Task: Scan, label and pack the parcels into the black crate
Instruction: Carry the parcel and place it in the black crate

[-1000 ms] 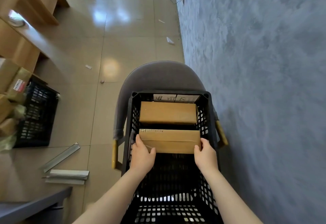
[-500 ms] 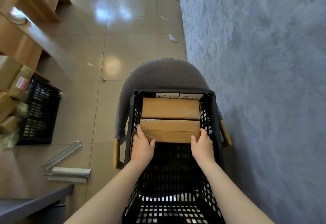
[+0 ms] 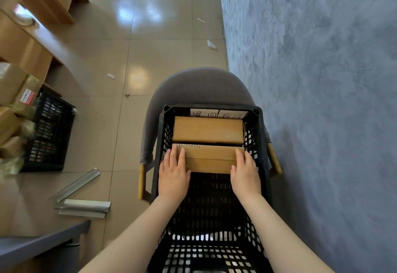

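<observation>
Your left hand [image 3: 173, 170] and right hand [image 3: 246, 170] lie flat with straight fingers on the two ends of the near parcel [image 3: 209, 158], inside the black crate [image 3: 160, 143]. That parcel sits touching the far parcel [image 3: 208, 129], which lies against the crate's far wall under a handwritten label [image 3: 218, 114]. The crate rests on a grey chair [image 3: 199, 87]. Off to your left, a second black crate [image 3: 48, 135] stands on the tiled floor [image 3: 163, 47].

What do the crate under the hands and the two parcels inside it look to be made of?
Black crate: looks like moulded plastic, matte, with a perforated grid in its walls and floor. Near parcel and far parcel: brown cardboard, dull finish with scuffs; a glossy strip on the near one may be clear tape.
</observation>
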Motion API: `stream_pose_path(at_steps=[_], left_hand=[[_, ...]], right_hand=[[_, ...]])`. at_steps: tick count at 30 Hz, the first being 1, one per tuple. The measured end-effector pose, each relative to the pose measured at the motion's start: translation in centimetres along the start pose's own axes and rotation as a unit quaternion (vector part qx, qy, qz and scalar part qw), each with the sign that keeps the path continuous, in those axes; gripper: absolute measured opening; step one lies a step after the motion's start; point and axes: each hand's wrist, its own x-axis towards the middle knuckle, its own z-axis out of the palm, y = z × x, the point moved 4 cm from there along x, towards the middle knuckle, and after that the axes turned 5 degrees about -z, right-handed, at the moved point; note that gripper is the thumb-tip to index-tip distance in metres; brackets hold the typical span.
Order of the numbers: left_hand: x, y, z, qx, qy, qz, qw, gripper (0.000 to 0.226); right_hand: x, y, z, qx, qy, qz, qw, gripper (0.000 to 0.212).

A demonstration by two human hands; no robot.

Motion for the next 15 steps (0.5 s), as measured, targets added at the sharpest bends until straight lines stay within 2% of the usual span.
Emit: stream_pose_path(at_steps=[2,4,15], left_hand=[[0.0,-0.1,-0.1,0.026,0.007,0.019,0.999,0.075],[0.0,-0.1,-0.2,0.031,0.005,0.03,0.999,0.075],[-1.3,1.0,-0.9,0.04,-0.004,0.052,0.998,0.071]], right_hand=[[-0.2,0.0,0.0,-0.077,-0.005,-0.021,0.997,0.06],[-0.2,0.0,0.0,-0.108,-0.015,-0.038,0.993,0.065],[-1.4,0.2,-1.0,-0.073,-0.038,-0.058,0.995,0.068]])
